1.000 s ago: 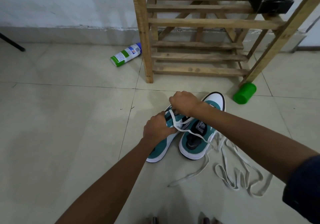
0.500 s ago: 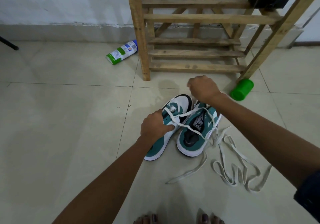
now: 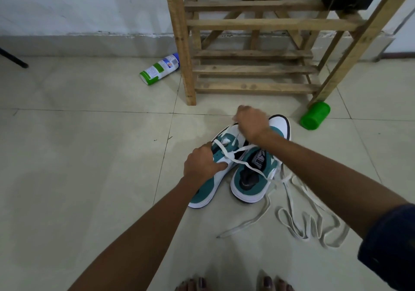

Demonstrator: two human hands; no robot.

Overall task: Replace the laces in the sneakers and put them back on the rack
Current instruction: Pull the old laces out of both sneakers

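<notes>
Flanking the sneakers (image 3: pixel 242 167): green cup (image 3: pixel 314 116), spray can (image 3: pixel 160 68), loose laces (image 3: pixel 310 218).

Pair of teal-and-white low sneakers (image 3: pixel 251 169), black lining and toe trim. White flat laces (image 3: pixel 312 221) at 4 o'clock. Green plastic cup (image 3: pixel 314 116) at 2. White-green-blue bottle (image 3: pixel 160 69) at 11. My sleeve (image 3: pixel 390 245) navy.

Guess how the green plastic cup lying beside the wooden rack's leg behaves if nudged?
The green plastic cup lies on its side on smooth floor tiles, so it would probably roll. It looks light. The wooden rack leg beside it may stop it.
</notes>
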